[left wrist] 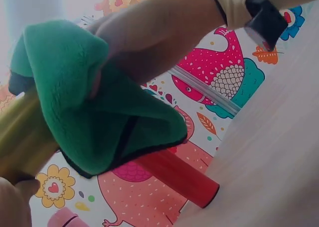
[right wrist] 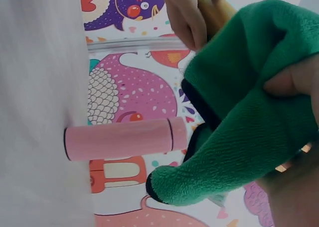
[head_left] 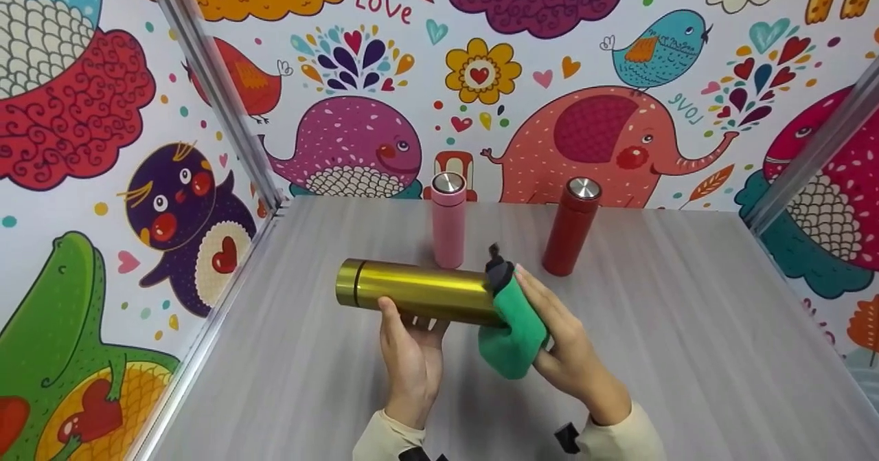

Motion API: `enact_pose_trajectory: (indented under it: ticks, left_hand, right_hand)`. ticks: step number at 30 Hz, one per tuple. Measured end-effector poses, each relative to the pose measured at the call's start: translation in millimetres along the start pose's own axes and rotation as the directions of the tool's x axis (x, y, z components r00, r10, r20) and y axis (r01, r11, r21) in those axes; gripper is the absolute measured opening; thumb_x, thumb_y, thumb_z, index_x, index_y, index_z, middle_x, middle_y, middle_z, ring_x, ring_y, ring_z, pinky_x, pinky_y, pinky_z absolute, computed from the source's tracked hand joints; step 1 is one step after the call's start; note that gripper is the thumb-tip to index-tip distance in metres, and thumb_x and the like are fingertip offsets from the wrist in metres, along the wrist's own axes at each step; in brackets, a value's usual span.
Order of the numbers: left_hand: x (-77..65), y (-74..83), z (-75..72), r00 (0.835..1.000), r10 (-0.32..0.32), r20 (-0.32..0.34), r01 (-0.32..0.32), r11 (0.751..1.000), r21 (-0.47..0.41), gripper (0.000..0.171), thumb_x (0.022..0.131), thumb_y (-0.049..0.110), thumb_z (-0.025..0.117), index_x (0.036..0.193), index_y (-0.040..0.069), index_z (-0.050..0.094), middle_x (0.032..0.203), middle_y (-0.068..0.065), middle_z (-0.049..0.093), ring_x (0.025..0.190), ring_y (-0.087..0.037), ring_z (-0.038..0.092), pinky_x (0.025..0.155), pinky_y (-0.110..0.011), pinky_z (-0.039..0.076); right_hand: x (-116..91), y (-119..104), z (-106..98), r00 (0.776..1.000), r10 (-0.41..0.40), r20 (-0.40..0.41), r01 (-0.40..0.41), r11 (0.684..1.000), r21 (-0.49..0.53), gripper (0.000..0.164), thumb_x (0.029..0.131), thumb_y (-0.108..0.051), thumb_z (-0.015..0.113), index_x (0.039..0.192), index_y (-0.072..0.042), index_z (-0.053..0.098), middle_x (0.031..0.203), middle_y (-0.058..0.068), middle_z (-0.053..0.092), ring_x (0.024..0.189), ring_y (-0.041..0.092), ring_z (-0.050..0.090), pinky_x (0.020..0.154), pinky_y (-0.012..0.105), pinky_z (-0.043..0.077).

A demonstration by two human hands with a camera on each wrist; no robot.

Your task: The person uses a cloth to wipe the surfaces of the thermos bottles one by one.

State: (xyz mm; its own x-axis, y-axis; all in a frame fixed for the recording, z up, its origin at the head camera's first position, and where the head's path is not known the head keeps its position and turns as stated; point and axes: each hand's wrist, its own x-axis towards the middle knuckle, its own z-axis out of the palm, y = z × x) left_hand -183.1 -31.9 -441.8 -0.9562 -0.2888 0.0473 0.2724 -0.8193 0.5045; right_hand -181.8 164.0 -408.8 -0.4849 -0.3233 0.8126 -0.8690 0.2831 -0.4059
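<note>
A gold thermos bottle (head_left: 419, 290) lies sideways in the air above the table, its banded cap end toward the left. My left hand (head_left: 414, 365) grips its body from below, thumb on the near side. Around the bottle's right end is a green cloth (head_left: 516, 330) with dark edging, which my right hand (head_left: 566, 341) holds against it. In the left wrist view the cloth (left wrist: 75, 97) drapes over the bottle's end. The right wrist view shows my right thumb pressing into the cloth (right wrist: 249, 117); the other fingers are mostly hidden there.
Behind the gold bottle a pink thermos bottle (head_left: 449, 231) stands upright on the grey table (head_left: 295, 392). To its right stands a red thermos bottle (head_left: 571, 231). Walls with cartoon animal prints and metal corner strips (head_left: 213, 97) enclose the table at the back and sides.
</note>
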Motion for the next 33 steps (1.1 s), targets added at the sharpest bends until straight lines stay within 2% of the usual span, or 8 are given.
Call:
enact_pose_trajectory:
  ticks: [3,6,13,18,25,29,31,33]
  left_hand:
    - [-1.6,0.0,0.6,1.0,-0.008,-0.023,0.008,1.0,-0.01,0.054,0.105,0.049,0.041,0.137,0.005,0.042,0.123,-0.015,0.045,0.109,-0.031,0.053,0.097,-0.051,0.05]
    - [-1.9,1.0,2.1,0.999,-0.007,-0.039,0.006,0.999,-0.035,0.053,0.104,0.049,0.042,0.135,0.005,0.045,0.121,-0.014,0.047,0.106,-0.03,0.054,0.095,-0.05,0.051]
    - [-0.2,5.9,6.7,0.999,0.028,-0.026,-0.03,0.997,-0.066,0.051,0.103,0.05,0.043,0.129,0.007,0.05,0.118,-0.014,0.049,0.102,-0.028,0.055,0.092,-0.047,0.052]
    - [5.5,9.7,10.0,0.998,0.056,-0.035,-0.059,0.995,-0.079,0.051,0.101,0.051,0.045,0.124,0.006,0.05,0.116,-0.014,0.049,0.101,-0.026,0.054,0.089,-0.045,0.053]
    - [10.8,10.8,10.5,0.996,0.079,-0.034,-0.081,0.994,-0.075,0.049,0.101,0.05,0.045,0.123,0.006,0.05,0.114,-0.013,0.049,0.101,-0.025,0.053,0.089,-0.046,0.051]
    - [10.7,10.9,8.4,0.996,0.084,-0.039,-0.087,0.994,-0.069,0.051,0.102,0.05,0.046,0.127,0.005,0.048,0.118,-0.014,0.048,0.106,-0.026,0.053,0.093,-0.048,0.05]
    - [10.0,10.1,6.9,0.996,0.08,-0.033,-0.082,0.995,-0.05,0.052,0.102,0.05,0.044,0.128,0.006,0.046,0.118,-0.014,0.047,0.106,-0.026,0.053,0.094,-0.048,0.05]
    - [8.8,8.5,5.6,0.997,0.068,-0.027,-0.069,0.997,-0.034,0.053,0.102,0.051,0.043,0.129,0.006,0.045,0.117,-0.013,0.048,0.105,-0.026,0.053,0.093,-0.048,0.05]
  right_hand:
    - [1.2,1.4,-1.1,1.0,0.016,0.01,-0.016,0.999,0.039,0.059,0.086,0.007,0.07,0.137,0.019,0.044,0.139,0.035,0.048,0.134,0.029,0.048,0.109,0.033,0.037]
    - [-1.3,4.7,1.1,1.0,0.003,-0.002,-0.003,1.0,0.024,0.069,0.071,0.023,0.065,0.136,0.018,0.046,0.136,0.033,0.052,0.132,0.025,0.05,0.109,0.031,0.038]
    - [-21.4,20.5,11.6,1.0,0.003,-0.027,-0.003,1.0,0.003,0.075,0.061,0.03,0.053,0.134,0.016,0.051,0.133,0.03,0.056,0.127,0.025,0.054,0.108,0.032,0.04]
    - [-41.7,32.1,19.7,1.0,0.011,0.0,-0.011,1.0,0.0,0.079,0.061,0.029,0.057,0.138,0.012,0.05,0.14,0.026,0.053,0.13,0.03,0.052,0.109,0.033,0.039]
    - [-25.0,-5.6,18.2,0.997,-0.062,-0.053,0.06,0.997,-0.053,0.073,0.059,0.028,0.054,0.13,0.016,0.055,0.131,0.032,0.056,0.121,0.036,0.058,0.107,0.029,0.041]
    - [-16.3,-8.2,19.4,0.987,-0.146,-0.07,0.139,0.986,-0.095,0.054,0.073,0.018,0.057,0.127,0.017,0.057,0.128,0.032,0.056,0.118,0.04,0.058,0.108,0.031,0.041]
    - [-14.0,-3.7,20.0,0.984,-0.16,-0.074,0.152,0.982,-0.111,0.043,0.084,0.009,0.056,0.126,0.016,0.058,0.128,0.032,0.056,0.118,0.041,0.057,0.108,0.033,0.041]
    - [-12.6,0.9,19.8,0.984,-0.158,-0.077,0.148,0.982,-0.119,0.041,0.088,0.004,0.055,0.127,0.015,0.059,0.129,0.032,0.056,0.119,0.041,0.057,0.109,0.033,0.04]
